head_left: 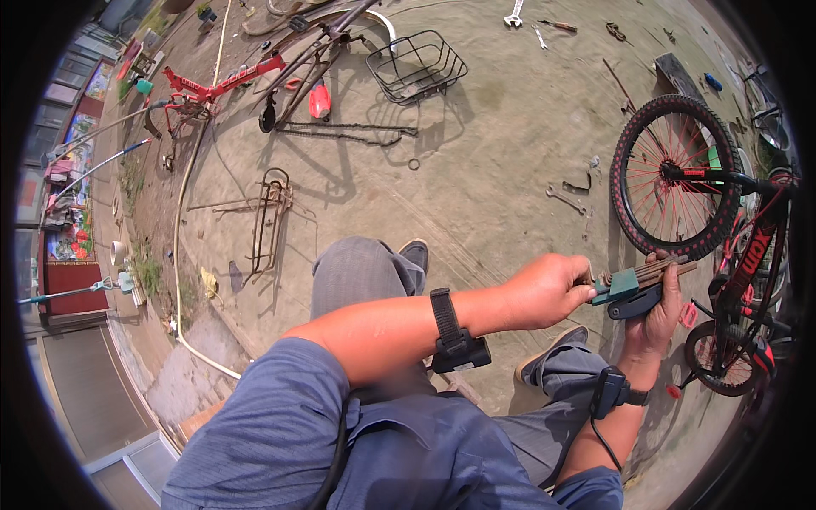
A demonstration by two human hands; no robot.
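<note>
A compact hand tool [627,286] is held up over bare concrete ground [489,191], right of centre, between the two hands of a seated or crouching person. It appears to be made of a teal-green block [615,287], a dark handle piece [639,303] and a bundle of brown metal rods [667,271] lying side by side. By the right hand [653,319] the tool is cradled from beneath, the grip closed around the handle and rods, with fingertips showing at the far side. By the left hand [554,291] the left end is pinched between thumb and curled fingers; that grip is narrow, and what exactly lies under the fingertips cannot be told.

The tool is judged to be stiff, fairly heavy for its size and hard to break. The rods look rusty, so a rough rather than slippery feel may be expected, and loose rods could shift or swing. It is best held by the dark handle, with single rods taken near their ends.

Just beyond the right hand stands a black bicycle wheel with red spokes [676,174]. On the ground farther left, a wire basket [416,66] and a rusty rack [270,223] are seen.
</note>
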